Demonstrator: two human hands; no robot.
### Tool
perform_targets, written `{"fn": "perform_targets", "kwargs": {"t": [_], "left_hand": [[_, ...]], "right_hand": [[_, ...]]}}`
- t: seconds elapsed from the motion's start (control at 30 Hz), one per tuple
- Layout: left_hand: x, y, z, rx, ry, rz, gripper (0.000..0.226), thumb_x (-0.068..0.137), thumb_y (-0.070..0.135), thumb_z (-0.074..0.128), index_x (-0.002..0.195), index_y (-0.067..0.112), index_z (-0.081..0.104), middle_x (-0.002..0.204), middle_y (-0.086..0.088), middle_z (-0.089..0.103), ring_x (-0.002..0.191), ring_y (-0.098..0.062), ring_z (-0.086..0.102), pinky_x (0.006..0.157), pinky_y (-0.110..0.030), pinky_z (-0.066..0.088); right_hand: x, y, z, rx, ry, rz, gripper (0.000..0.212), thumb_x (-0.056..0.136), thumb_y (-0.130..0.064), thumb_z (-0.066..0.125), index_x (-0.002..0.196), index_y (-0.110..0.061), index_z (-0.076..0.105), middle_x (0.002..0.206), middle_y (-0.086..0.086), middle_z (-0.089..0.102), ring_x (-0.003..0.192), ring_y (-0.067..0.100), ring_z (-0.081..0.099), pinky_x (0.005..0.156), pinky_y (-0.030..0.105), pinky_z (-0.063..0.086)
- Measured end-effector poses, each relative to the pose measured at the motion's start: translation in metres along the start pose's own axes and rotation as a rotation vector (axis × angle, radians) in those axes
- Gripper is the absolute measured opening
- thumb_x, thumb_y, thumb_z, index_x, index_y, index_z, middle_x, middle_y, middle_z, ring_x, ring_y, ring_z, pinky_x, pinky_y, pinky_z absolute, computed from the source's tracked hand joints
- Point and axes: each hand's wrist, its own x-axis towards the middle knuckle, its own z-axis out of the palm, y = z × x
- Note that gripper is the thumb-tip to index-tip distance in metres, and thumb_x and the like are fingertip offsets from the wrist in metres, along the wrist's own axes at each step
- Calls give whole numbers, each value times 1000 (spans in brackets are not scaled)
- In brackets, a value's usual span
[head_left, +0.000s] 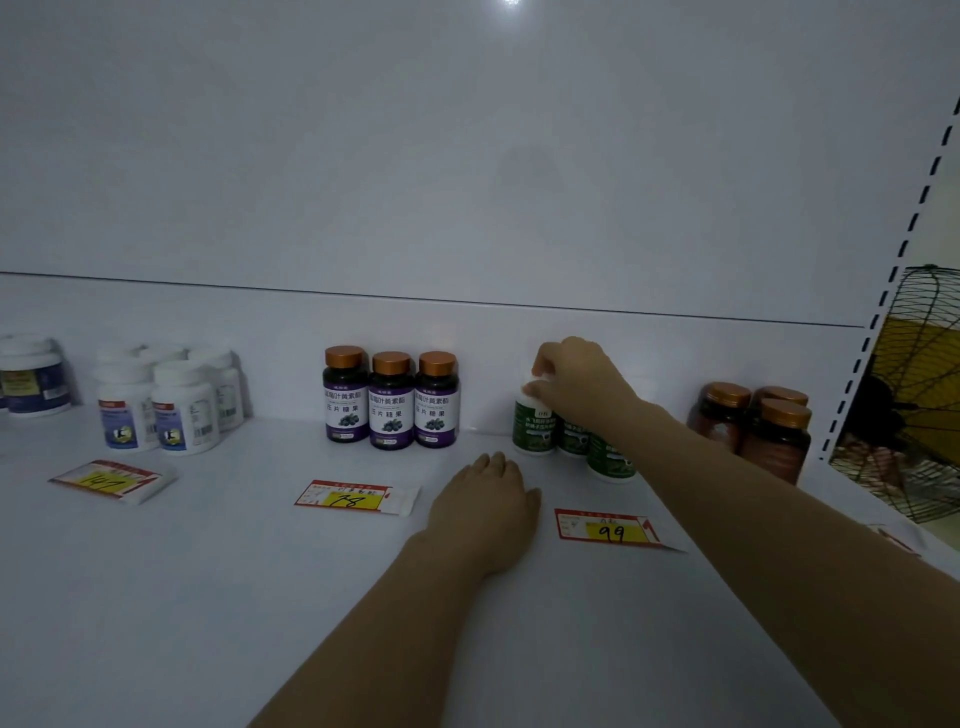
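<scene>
- Head view: the right hand (576, 384) reaches to the back of the shelf (208, 571), and its fingertips pinch the white cap (535, 389) of a green-labelled bottle (532, 428). The bottle stands upright directly under that hand, close to the back panel (467, 322)
- The left hand (485, 506) lies palm down on the shelf, fingers relaxed and holding nothing. It is nearer the person than the right hand and a little to its left
- Two more green bottles (610, 460) stand just right of the gripped one, under the right wrist and forearm, which hide their tops. Whether they touch it I cannot tell
- A price tag (613, 530) marked 99 lies flat just right of the left hand. Purple-labelled bottles (392, 402) stand in a row left of both hands, and brown bottles (769, 436) stand beyond the right forearm
- Handling: the gripped bottle looks like small rigid plastic, so it is probably light and stiff and unlikely to give or crack under a squeeze. Its glossy label may be slick
- Where to hold: the cap pinch should suit a straight lift if the cap is screwed tight. Wrapping the fingers round the body below the shoulder would be surer, coming in from the side away from the neighbouring bottles
- Risk: the bottle is narrow and upright, so dragging it sideways could tip it or knock its neighbours. It is better lifted straight up before it is drawn toward the left hand
</scene>
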Motion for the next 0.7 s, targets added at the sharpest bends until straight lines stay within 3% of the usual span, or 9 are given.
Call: {"fn": "perform_targets", "kwargs": {"t": [0.13,0.3,0.37,0.5,0.7], "left_hand": [[0,1,0,17,-22,-5,58,103,38,18,150,5,8,159,-11,5,146,-23,5,118,-33,6],[0,2,0,32,-29,-2,58,103,37,17,150,5,6,159,-11,4,146,-22,5,118,-32,5],[-1,2,0,24,-30,-5,58,103,37,17,150,6,6,159,-10,4,146,-21,5,117,-32,5],[-2,2,0,25,-35,-3,58,103,37,16,150,6,7,159,-10,4,146,-21,5,117,-32,5],[-2,2,-2,36,-47,-2,58,103,38,16,150,6,6,159,-10,3,147,-21,4,117,-32,5]], "right_hand": [[0,-2,-10,-62,-71,-3,37,90,-37,60,115,-9,61,117,12,56,110,28,52,94,36,44],[7,10,-32,-222,-107,130,33,92,-23,52,123,-12,54,123,11,53,113,28,50,94,35,40],[4,13,-28,-274,-149,173,34,94,-27,51,124,-12,51,123,11,52,114,28,49,95,35,36],[-3,17,-8,-216,-118,157,31,96,-27,48,121,-8,45,121,15,47,109,30,50,93,35,35],[-3,18,-27,-39,2,164,35,93,-30,55,122,-11,50,122,15,46,109,32,49,89,34,39]]}}
